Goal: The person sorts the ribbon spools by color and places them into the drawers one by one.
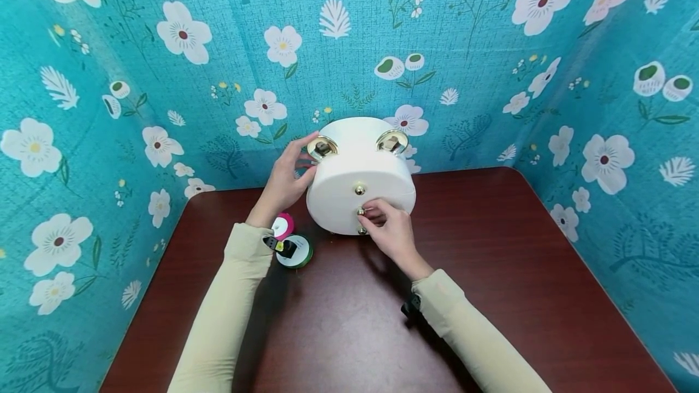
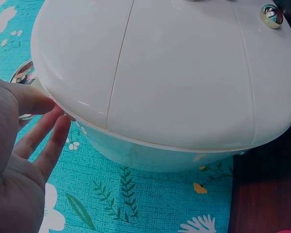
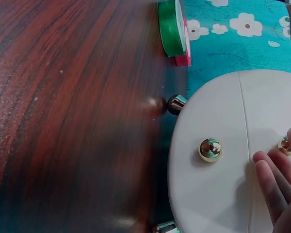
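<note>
A glossy white rounded drawer box (image 1: 338, 199) with seams across its front stands at the back of the table. Two gold ring-shaped ears (image 1: 392, 142) sit on its top, and gold knobs run down its front. My left hand (image 1: 281, 178) holds the box's left side by the left ear (image 1: 322, 147), thumb at the front edge, other fingers partly hidden behind. With thumb and fingertips my right hand (image 1: 393, 232) pinches the middle gold knob (image 3: 284, 145). The lower knob (image 3: 210, 150) lies just below that hand, and the upper knob (image 1: 359, 190) is untouched.
Beside my left wrist lie a green ribbon roll (image 1: 295, 252) and a pink ribbon roll (image 1: 283, 226), close to the box. The dark red-brown table (image 1: 338, 326) meets blue flowered cloth (image 1: 229, 77) at the back and sides. Short gold feet (image 3: 176, 104) support the box.
</note>
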{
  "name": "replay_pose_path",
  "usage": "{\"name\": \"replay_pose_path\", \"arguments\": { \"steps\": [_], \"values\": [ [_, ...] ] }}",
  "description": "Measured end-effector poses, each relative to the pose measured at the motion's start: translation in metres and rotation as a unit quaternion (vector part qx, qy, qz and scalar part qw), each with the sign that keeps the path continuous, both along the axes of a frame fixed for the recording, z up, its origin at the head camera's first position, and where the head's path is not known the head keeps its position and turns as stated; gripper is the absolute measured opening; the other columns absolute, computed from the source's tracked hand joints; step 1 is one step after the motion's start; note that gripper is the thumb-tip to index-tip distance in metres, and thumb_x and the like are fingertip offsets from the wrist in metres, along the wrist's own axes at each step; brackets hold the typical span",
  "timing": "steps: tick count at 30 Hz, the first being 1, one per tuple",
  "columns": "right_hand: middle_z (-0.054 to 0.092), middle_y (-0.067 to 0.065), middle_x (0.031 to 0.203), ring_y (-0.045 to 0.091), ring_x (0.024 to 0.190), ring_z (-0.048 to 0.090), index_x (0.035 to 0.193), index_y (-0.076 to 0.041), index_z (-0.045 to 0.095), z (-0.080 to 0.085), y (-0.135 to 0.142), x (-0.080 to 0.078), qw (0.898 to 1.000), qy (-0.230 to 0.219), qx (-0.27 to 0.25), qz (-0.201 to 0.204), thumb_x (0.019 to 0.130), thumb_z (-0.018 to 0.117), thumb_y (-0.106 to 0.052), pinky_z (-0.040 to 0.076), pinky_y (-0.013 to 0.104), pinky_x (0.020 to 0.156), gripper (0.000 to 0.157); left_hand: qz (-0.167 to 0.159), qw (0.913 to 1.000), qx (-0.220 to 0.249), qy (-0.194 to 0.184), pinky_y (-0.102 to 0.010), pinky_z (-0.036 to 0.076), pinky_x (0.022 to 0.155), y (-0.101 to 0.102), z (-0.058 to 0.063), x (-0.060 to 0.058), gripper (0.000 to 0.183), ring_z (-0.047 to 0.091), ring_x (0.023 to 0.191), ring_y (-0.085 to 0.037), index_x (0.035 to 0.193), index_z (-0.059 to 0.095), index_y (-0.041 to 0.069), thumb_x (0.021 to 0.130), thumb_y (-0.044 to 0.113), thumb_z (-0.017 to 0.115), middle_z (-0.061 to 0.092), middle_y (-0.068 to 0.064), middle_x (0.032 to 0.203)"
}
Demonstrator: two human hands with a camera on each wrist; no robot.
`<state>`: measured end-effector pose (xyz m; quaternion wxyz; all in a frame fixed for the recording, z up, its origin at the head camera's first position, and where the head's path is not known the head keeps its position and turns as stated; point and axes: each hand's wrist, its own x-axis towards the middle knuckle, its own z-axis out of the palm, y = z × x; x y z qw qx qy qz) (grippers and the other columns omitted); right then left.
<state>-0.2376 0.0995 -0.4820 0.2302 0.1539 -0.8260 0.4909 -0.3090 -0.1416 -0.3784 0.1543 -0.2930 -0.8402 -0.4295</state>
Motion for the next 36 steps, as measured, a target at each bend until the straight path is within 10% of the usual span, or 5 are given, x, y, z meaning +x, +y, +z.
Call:
{"name": "replay_pose_path", "arguments": {
  "steps": [36],
  "values": [
    [0.071, -0.007, 0.077, 0.001, 0.067, 0.065, 0.083, -0.018, 0.07, 0.0017, -0.0031, 0.0003, 0.999, 0.024, 0.042, -0.015, 0.077, 0.077, -0.019, 0.054, 0.021, 0.061, 0.009, -0.005, 0.9997, 0.009, 0.022, -0.039, 0.054, 0.089, 0.0011, -0.0011, -0.0005, 0.067, 0.06, 0.103, -0.031, 0.146, 0.036, 0.03, 0.09, 0.005, 0.063, 0.046, -0.007, 0.134]
  ]
}}
